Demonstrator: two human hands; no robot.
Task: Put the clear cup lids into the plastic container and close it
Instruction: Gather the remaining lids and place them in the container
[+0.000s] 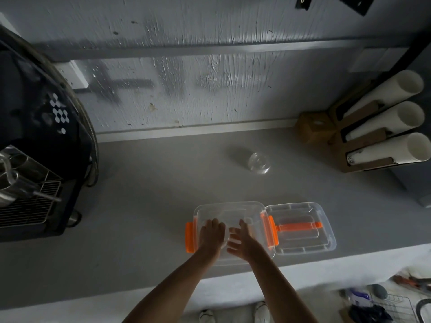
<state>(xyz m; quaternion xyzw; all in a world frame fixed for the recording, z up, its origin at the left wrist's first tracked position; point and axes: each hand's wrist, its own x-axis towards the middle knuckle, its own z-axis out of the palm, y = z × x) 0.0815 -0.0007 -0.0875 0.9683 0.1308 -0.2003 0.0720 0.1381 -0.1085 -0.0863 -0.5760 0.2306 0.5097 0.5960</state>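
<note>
Plastic container sits open on tabletop w/ both hands inside. Left hand & right hand spread flat, grasping nothing. Clear cup lid lies well apart.

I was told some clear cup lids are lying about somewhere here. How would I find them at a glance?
Start at the grey counter and find the open plastic container with orange latches near its front edge. Look past it toward the wall: the clear cup lids sit alone mid-counter, a small glassy domed stack, unlike the white tubes racked to the right.

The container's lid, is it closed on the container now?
No, the lid lies open flat on the counter, to the right of the container.
</note>
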